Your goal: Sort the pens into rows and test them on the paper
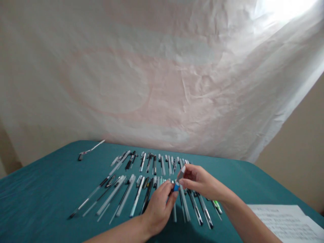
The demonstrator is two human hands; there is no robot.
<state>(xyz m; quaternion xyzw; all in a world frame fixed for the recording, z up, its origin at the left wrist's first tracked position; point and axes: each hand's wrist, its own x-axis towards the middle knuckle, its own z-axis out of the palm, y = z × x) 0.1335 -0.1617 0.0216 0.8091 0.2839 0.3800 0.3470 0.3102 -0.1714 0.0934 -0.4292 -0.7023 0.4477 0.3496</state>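
Observation:
My left hand (160, 206) pinches the blue lower part of a small blue and grey-white pen-like piece (181, 174) between thumb and fingers. On its pale upper end, the fingers of my right hand (196, 180) are closed. Both hands are above the nearer row of taken-apart pens (123, 197), and the left one covers some of them. Clear barrels, thin refills and caps make up this row, with a few dark pieces among them. Behind it lies a second row of pen parts (155, 164).
A green cloth (50, 189) covers the table. At the far left lies a thin white stick-like item with a dark end (86, 153). Printed paper sheets (286, 221) lie at the near right, by my right forearm. A creased pale sheet (162, 74) hangs behind the table.

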